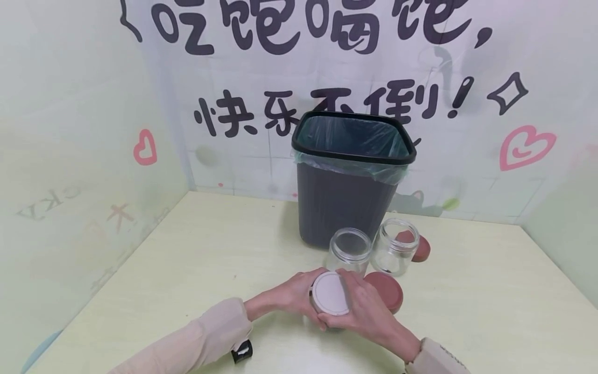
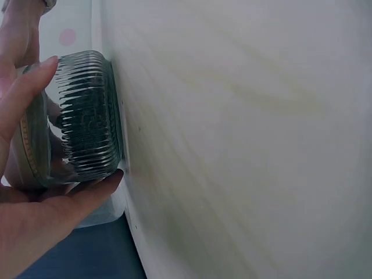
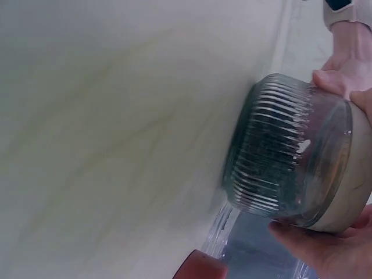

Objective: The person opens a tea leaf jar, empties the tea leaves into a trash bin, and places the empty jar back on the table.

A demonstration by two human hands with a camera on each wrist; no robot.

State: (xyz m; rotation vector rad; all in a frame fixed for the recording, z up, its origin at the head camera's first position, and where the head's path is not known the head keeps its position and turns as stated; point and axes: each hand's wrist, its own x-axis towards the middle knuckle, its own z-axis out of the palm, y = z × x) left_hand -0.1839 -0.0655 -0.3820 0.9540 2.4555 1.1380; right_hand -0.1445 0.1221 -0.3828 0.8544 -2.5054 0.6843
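A ribbed clear glass jar [image 3: 273,151] with a pale, near-white lid [image 1: 329,293] stands at the middle of the table, in both hands. My left hand [image 1: 293,295] grips it from the left, thumb and fingers spread round its side. From the right, my right hand [image 1: 370,310] holds the lid's edge, fingers at the far side and thumb at the near side. The jar's base is right at the tabletop in the left wrist view. Both hands partly hide the jar in the head view.
Behind the hands stand two clear jars without lids, one on the left [image 1: 351,245] and one on the right [image 1: 392,259]. A red lid [image 1: 389,292] lies beside the right hand, another red lid [image 1: 422,249] farther back. A lined dark bin [image 1: 345,200] stands near the back wall.
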